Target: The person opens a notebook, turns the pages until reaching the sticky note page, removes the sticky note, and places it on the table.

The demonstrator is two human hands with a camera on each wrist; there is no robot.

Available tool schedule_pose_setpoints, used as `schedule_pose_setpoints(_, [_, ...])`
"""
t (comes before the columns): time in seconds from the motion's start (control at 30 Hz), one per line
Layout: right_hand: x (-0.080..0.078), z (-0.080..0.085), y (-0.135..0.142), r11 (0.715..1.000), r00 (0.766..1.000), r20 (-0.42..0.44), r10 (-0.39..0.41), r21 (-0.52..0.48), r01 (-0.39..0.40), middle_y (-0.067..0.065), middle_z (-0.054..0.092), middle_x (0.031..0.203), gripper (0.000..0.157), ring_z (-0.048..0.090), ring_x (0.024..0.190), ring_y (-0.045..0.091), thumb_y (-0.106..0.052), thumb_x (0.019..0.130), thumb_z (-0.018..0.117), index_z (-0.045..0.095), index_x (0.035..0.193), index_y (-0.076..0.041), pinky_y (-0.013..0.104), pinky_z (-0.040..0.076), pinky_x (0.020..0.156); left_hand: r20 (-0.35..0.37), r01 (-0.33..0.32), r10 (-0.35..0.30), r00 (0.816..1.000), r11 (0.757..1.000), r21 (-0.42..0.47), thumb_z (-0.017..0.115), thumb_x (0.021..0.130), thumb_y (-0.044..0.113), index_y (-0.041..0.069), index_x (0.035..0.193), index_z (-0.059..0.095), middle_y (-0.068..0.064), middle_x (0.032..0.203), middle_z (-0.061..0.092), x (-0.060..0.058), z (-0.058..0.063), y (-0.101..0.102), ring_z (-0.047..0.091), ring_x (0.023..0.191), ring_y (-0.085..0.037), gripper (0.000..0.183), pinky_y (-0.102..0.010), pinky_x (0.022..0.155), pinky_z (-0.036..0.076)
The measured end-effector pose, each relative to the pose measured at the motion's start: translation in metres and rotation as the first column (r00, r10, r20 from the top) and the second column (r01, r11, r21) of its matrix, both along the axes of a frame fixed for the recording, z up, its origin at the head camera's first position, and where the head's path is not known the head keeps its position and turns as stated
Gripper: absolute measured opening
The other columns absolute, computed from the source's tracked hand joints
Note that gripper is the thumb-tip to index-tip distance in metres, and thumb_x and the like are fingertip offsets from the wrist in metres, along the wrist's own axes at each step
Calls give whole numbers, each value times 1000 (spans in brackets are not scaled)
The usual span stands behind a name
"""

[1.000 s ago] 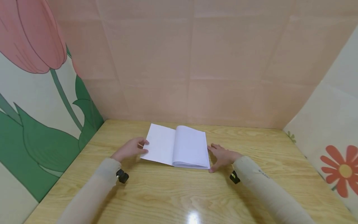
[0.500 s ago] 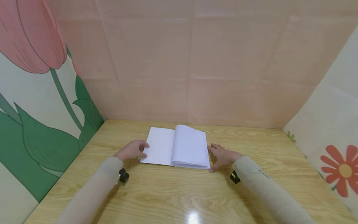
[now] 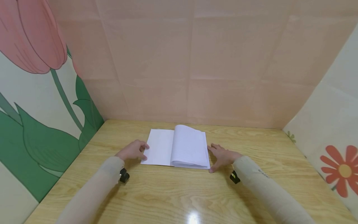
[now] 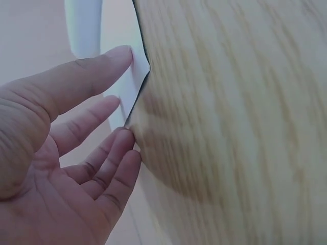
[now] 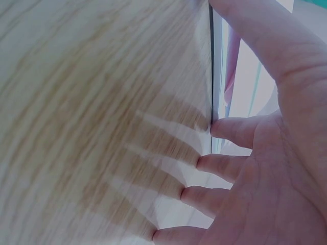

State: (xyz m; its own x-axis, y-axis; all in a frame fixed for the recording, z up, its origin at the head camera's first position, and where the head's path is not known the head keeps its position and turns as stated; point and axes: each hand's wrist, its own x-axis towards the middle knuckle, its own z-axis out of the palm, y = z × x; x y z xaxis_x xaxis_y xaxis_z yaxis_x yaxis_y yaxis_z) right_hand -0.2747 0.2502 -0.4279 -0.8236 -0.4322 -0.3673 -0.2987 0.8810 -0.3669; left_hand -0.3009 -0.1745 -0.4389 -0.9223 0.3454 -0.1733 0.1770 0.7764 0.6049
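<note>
The left leaf (image 3: 158,147) has sunk flatter, and I see the open notebook (image 3: 190,147) on the table (image 3: 179,193), spine (image 3: 172,150) running near to far, between the left hand (image 3: 132,151), relaxed fingers touching its left edge, and the right hand (image 3: 222,156), spread fingers at its right, neither gripping.

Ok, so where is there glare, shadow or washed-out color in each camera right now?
Head view: a bright glare spot at the tabletop's bottom middle, the notebook pale with faint ruling; left wrist view: soft shadow beside the left hand; right wrist view: shadows by the right hand, washed-out background at upper right.
</note>
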Motion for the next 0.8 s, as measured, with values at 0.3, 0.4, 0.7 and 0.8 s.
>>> schedule_pose_setpoints(0.3, [0,1,0,1000,1000,-7,-1,4,1,28,8,158,117,6,143,51,-51,70,82,17,152,1,72,12,107,7,-25,25,1000,1000,-11,84,74,13,7,115,66,-6,107,60,0,0,0,53,100,-22,45,-43,94,45])
schedule_pose_setpoints(0.4, [1,1,0,1000,1000,-8,-1,5,1,28,8,158,117,6,143,51,-50,70,82,17,152,2,73,12,106,7,-24,24,1000,1000,-10,83,75,14,8,116,66,-6,108,61,0,0,0,53,101,-22,45,-43,95,45])
schedule_pose_setpoints(0.7, [2,3,-1,1000,1000,5,-2,0,2,28,7,158,116,5,143,51,-49,71,82,16,152,1,73,11,107,11,-26,26,1000,1000,11,82,77,14,7,117,64,-7,110,62,1,3,0,54,101,-23,44,-43,94,45])
schedule_pose_setpoints(0.8, [2,3,-1,1000,1000,3,2,-1,-2,28,7,158,116,5,143,51,-49,71,82,17,152,1,72,11,107,-10,-31,32,999,998,55,79,80,14,5,120,62,-12,115,62,1,10,0,57,105,-26,44,-45,94,46])
